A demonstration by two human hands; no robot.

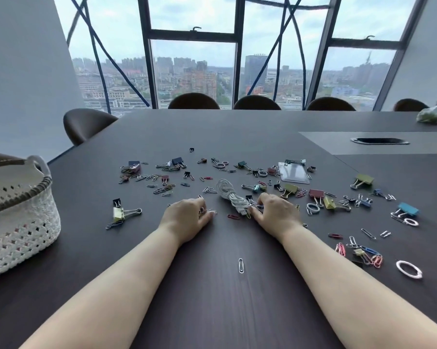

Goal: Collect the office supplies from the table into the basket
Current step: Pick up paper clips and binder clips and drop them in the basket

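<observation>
Raking in the small stuff two-handed, looks like: left hand (187,219) curls round a few paper clips (205,211), right hand (275,212) pinches more just beside the white cable (228,193). The basket (23,210) sits off left on the surface (212,311), probably so handfuls go over together.

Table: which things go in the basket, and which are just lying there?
For the job: paper clips, binder clips, white cable, badge holder, white rings, basket.
Just lying about: chairs, plastic bag, cable hole.
</observation>
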